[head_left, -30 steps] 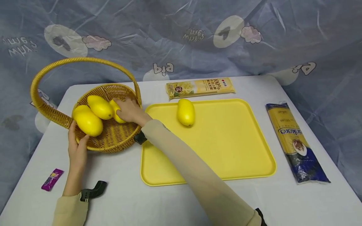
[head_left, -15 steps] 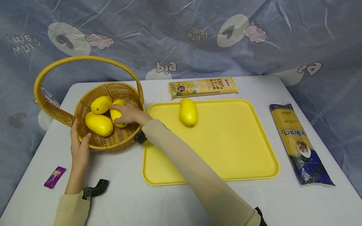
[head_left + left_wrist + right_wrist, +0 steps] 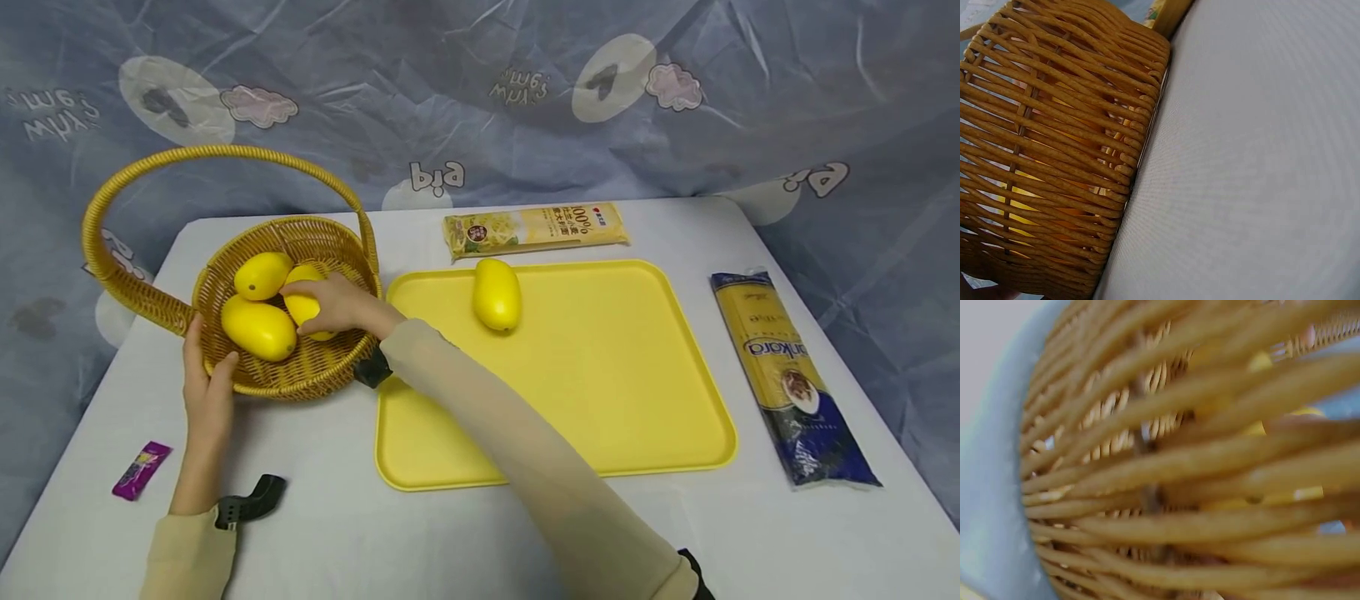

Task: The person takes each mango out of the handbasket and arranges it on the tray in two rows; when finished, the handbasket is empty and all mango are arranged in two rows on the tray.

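A wicker basket [image 3: 303,390] with a tall handle stands on the left of the table in the head view. My left hand [image 3: 207,400] holds its near-left rim, thumb at the inner side. Two yellow mangoes, an upper mango [image 3: 262,276] and a lower mango [image 3: 258,328], lie inside. Reaching over the right rim, my right hand [image 3: 337,302] grips a third mango [image 3: 302,307], partly hidden by the fingers. Another mango [image 3: 497,295] lies on the yellow tray [image 3: 600,392]. Both wrist views show mostly the basket's woven wall [image 3: 1066,125], with yellow showing through the gaps.
Behind the tray lies a yellow pasta packet [image 3: 536,230]. A blue and yellow pasta packet [image 3: 795,379] is at the right edge of the table. A small purple sachet [image 3: 142,471] lies at the left front. A patterned cloth [image 3: 480,100] hangs behind.
The two loose mangoes have shifted inside the basket, the larger one settling lower. My right hand and its mango have moved slightly nearer. The left hand stays at the rim.
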A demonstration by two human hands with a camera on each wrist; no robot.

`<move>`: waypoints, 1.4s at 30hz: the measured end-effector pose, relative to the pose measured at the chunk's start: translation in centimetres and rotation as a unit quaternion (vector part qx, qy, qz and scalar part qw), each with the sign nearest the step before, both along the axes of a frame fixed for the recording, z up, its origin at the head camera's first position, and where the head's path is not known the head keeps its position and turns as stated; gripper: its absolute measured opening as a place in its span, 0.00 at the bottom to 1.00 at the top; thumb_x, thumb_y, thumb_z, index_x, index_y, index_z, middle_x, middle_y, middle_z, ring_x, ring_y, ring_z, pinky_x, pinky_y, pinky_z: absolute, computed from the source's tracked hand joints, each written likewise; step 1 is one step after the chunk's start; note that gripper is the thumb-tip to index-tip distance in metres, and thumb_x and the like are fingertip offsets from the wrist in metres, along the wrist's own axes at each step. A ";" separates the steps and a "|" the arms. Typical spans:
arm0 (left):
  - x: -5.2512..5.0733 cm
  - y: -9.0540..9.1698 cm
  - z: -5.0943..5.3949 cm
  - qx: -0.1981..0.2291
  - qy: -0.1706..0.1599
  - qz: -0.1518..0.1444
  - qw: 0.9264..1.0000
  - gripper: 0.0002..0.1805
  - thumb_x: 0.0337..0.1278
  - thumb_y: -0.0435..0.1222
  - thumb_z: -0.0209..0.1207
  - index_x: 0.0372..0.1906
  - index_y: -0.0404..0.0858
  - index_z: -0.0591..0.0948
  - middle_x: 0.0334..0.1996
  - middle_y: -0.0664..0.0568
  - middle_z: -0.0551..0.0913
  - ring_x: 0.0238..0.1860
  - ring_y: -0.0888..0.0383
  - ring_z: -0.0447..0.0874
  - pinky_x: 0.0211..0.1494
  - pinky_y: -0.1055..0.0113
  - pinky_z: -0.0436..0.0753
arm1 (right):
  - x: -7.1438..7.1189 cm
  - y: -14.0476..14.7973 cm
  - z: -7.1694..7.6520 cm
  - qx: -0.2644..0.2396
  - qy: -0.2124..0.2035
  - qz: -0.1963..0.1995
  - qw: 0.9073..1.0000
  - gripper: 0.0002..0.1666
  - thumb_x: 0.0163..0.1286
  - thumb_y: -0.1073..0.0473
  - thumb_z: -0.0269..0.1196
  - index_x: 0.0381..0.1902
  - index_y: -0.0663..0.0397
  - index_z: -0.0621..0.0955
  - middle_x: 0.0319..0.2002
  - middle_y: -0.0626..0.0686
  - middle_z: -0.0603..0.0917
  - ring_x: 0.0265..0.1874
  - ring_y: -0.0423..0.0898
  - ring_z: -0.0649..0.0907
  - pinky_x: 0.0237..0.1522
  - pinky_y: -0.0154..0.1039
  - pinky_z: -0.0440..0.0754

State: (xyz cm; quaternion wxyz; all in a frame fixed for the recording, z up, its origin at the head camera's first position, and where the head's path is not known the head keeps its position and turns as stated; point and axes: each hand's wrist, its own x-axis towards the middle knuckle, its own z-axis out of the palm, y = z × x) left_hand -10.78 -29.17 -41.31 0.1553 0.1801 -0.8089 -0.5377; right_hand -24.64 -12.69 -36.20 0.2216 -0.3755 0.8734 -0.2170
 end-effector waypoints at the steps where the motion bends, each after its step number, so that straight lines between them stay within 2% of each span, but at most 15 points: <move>1: 0.0 0.0 0.0 0.000 0.001 0.000 1.000 0.33 0.65 0.39 0.39 0.73 0.58 0.47 0.76 0.63 0.45 0.76 0.62 0.40 0.79 0.61 0.41 | 0.2 0.1 0.1 -0.003 0.005 -0.003 1.000 0.39 0.64 0.46 0.60 0.71 0.31 0.60 0.72 0.43 0.62 0.75 0.56 0.49 0.75 0.47 0.53; 3: -0.1 -0.1 0.1 0.001 -0.001 0.003 1.000 0.34 0.65 0.39 0.39 0.74 0.58 0.47 0.76 0.62 0.45 0.76 0.62 0.40 0.79 0.61 0.41 | 0.6 0.3 0.4 -0.011 0.021 -0.008 1.000 0.39 0.64 0.46 0.60 0.71 0.32 0.60 0.71 0.44 0.63 0.75 0.57 0.51 0.74 0.47 0.55; 6: -0.1 -0.1 0.1 0.002 -0.002 0.004 1.000 0.34 0.64 0.38 0.39 0.74 0.58 0.47 0.76 0.62 0.45 0.76 0.62 0.40 0.79 0.61 0.41 | 1.1 0.7 0.8 -0.025 0.038 -0.015 0.999 0.39 0.64 0.46 0.61 0.70 0.33 0.61 0.70 0.43 0.64 0.74 0.57 0.53 0.74 0.46 0.54; 10: 0.0 -0.1 0.1 0.000 0.004 0.002 1.000 0.33 0.65 0.39 0.39 0.74 0.57 0.47 0.75 0.63 0.45 0.76 0.63 0.40 0.79 0.62 0.41 | 1.9 1.6 1.3 -0.052 0.049 -0.026 0.997 0.38 0.63 0.45 0.61 0.70 0.32 0.61 0.70 0.43 0.66 0.73 0.56 0.56 0.73 0.46 0.58; 14: 0.3 -0.1 0.1 0.000 0.008 0.004 1.000 0.33 0.65 0.39 0.39 0.73 0.58 0.48 0.75 0.64 0.45 0.76 0.65 0.40 0.79 0.63 0.40 | 2.8 2.8 1.8 -0.087 0.063 -0.042 0.993 0.39 0.61 0.43 0.62 0.69 0.30 0.62 0.67 0.46 0.69 0.67 0.50 0.64 0.62 0.42 0.70; 18: 0.3 -0.2 0.0 0.002 0.011 0.008 1.000 0.33 0.64 0.38 0.39 0.73 0.58 0.48 0.75 0.63 0.46 0.76 0.65 0.40 0.79 0.64 0.40 | 3.5 4.0 2.0 -0.123 0.077 -0.054 0.988 0.39 0.60 0.43 0.63 0.69 0.30 0.63 0.65 0.51 0.69 0.64 0.47 0.66 0.56 0.39 0.72; 28: 0.2 -0.2 -0.2 0.001 0.014 0.009 1.000 0.33 0.64 0.38 0.39 0.73 0.57 0.48 0.75 0.62 0.46 0.76 0.64 0.40 0.79 0.65 0.41 | 5.1 6.0 1.9 -0.195 0.063 -0.079 0.976 0.39 0.59 0.43 0.65 0.67 0.28 0.65 0.68 0.57 0.62 0.68 0.47 0.62 0.59 0.42 0.72; 32: 0.1 -0.1 -0.2 -0.001 0.014 0.006 1.000 0.33 0.64 0.38 0.39 0.73 0.58 0.48 0.75 0.63 0.46 0.76 0.64 0.41 0.79 0.63 0.41 | 5.7 6.9 2.0 -0.224 0.060 -0.079 0.969 0.39 0.58 0.44 0.65 0.67 0.28 0.66 0.68 0.56 0.62 0.68 0.46 0.62 0.56 0.39 0.73; 36: 0.1 -0.1 -0.2 -0.004 0.014 0.004 1.000 0.33 0.64 0.39 0.39 0.73 0.58 0.48 0.75 0.63 0.46 0.76 0.64 0.41 0.79 0.63 0.42 | 6.3 7.8 2.3 -0.234 0.058 -0.077 0.967 0.38 0.58 0.44 0.65 0.67 0.27 0.65 0.68 0.54 0.61 0.68 0.45 0.61 0.55 0.38 0.74; 42: 0.0 -0.1 -0.2 -0.001 0.012 0.002 1.000 0.33 0.65 0.38 0.38 0.74 0.56 0.47 0.76 0.61 0.45 0.76 0.63 0.40 0.79 0.64 0.41 | 7.4 9.2 2.8 -0.245 0.055 -0.077 0.965 0.38 0.58 0.44 0.66 0.66 0.27 0.66 0.70 0.54 0.58 0.72 0.47 0.57 0.62 0.46 0.71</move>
